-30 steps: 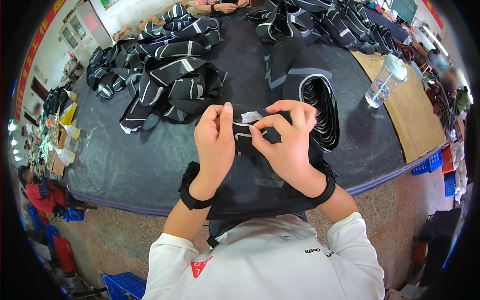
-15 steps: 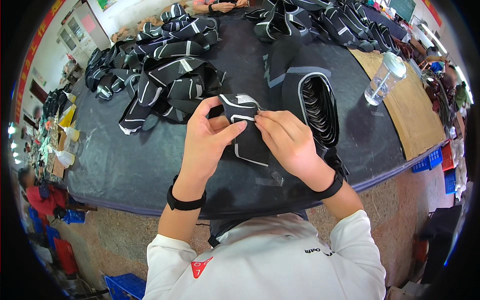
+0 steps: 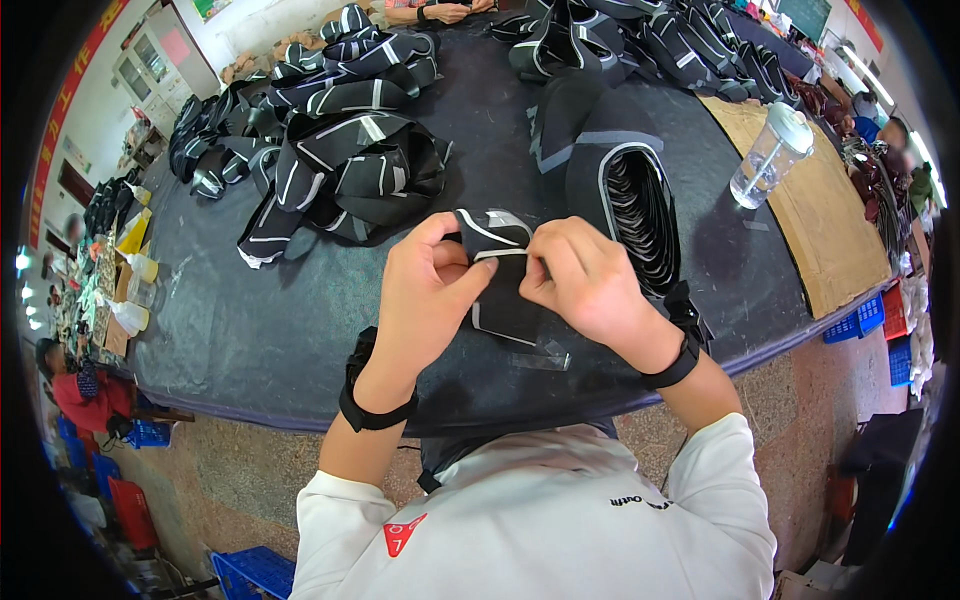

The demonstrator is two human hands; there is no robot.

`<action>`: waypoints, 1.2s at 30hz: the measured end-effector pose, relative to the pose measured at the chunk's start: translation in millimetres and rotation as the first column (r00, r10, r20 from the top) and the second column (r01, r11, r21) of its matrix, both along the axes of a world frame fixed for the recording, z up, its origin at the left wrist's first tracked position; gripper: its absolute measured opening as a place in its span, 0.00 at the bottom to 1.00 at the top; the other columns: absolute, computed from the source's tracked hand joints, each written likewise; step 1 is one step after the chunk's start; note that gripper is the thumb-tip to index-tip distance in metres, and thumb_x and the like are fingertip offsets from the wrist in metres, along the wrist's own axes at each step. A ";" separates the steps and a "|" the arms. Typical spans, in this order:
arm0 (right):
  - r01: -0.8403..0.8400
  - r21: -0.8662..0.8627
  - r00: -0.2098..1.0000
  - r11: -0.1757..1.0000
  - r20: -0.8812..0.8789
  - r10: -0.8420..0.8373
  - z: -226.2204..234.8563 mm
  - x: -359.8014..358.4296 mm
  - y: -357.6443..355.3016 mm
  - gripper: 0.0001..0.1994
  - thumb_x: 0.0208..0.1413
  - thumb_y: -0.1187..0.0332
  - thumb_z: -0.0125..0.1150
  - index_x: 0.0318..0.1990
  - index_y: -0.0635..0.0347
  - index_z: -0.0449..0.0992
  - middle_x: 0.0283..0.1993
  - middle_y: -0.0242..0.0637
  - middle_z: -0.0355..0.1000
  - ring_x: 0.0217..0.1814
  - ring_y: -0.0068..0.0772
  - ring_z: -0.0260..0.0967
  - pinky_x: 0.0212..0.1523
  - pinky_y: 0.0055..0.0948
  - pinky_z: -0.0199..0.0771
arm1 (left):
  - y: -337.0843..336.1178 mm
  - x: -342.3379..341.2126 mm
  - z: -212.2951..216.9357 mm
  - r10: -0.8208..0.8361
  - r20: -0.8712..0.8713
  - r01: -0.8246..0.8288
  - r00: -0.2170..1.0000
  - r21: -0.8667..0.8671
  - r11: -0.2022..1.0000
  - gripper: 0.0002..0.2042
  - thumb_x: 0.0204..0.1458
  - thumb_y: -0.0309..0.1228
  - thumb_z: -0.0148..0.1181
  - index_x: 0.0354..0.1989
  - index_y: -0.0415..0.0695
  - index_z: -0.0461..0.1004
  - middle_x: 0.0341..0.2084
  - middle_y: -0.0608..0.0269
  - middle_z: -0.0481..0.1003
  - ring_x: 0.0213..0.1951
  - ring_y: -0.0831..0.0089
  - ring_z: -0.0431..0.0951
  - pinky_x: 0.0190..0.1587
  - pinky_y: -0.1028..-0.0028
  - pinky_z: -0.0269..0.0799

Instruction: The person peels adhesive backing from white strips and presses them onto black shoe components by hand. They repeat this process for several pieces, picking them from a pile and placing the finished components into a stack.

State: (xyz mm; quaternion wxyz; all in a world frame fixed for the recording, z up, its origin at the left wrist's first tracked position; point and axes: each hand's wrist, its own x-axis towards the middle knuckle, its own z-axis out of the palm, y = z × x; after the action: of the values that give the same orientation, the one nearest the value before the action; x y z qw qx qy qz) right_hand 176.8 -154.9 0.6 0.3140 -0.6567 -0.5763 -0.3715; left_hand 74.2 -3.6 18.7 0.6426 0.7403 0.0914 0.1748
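Note:
Between my hands is a flexible black piece (image 3: 503,300) with white strips along its edges, folded over near its upper end. My left hand (image 3: 422,298) pinches its left side, thumb on top near a white strip. My right hand (image 3: 588,285) is closed at the right edge of the fold, its thumb and fingertips pressed together on the piece. A shiny clear patch shows at the piece's upper end. Just below it, a strip of clear film (image 3: 541,360) lies on the dark table (image 3: 270,350).
Left of my hands lies a heap of similar black pieces (image 3: 345,180); a nested stack (image 3: 622,215) stands to the right. A clear bottle (image 3: 772,157) stands by a cardboard sheet (image 3: 835,230). Another person's hands (image 3: 447,12) are at the far edge. Squeeze bottles (image 3: 130,316) are at left.
Both hands have moved slightly toward me with the black piece. Its upper end is folded over more, and my right fingers have curled tighter at the fold.

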 end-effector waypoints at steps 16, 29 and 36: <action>0.082 -0.268 0.993 0.960 0.101 -0.057 34.8 4.7 -3.3 0.14 0.35 0.76 0.56 0.35 0.67 0.68 0.33 0.40 0.64 0.36 0.39 0.64 0.39 0.30 0.68 | -8.5 -5.0 -2.0 -0.090 -0.094 0.107 0.991 0.192 0.976 0.14 0.45 0.16 0.60 0.42 0.33 0.70 0.18 0.68 0.73 0.23 0.89 0.67 0.24 0.84 0.61; 0.093 -0.384 0.990 0.919 0.133 -0.045 35.6 13.4 -4.1 0.12 0.38 0.73 0.55 0.33 0.64 0.68 0.32 0.37 0.62 0.36 0.36 0.63 0.39 0.29 0.67 | -10.3 -5.8 -6.6 -0.110 -0.109 0.129 0.988 0.185 0.974 0.18 0.45 0.16 0.62 0.45 0.33 0.67 0.16 0.69 0.68 0.21 0.87 0.66 0.22 0.83 0.61; 0.093 -0.372 0.986 0.924 0.164 -0.033 37.9 11.4 -2.2 0.10 0.38 0.72 0.55 0.32 0.63 0.67 0.31 0.36 0.61 0.36 0.34 0.62 0.37 0.28 0.66 | -6.4 -7.4 -11.1 -0.159 -0.048 0.166 0.986 0.218 0.962 0.19 0.45 0.15 0.62 0.47 0.36 0.67 0.16 0.68 0.69 0.19 0.86 0.66 0.21 0.82 0.61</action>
State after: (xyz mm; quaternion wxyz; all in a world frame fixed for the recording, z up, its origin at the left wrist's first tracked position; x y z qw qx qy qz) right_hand 188.2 -157.1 38.5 0.1238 -0.6925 -0.6381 -0.3130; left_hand 66.9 -10.0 7.6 0.5669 0.8148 0.0199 0.1197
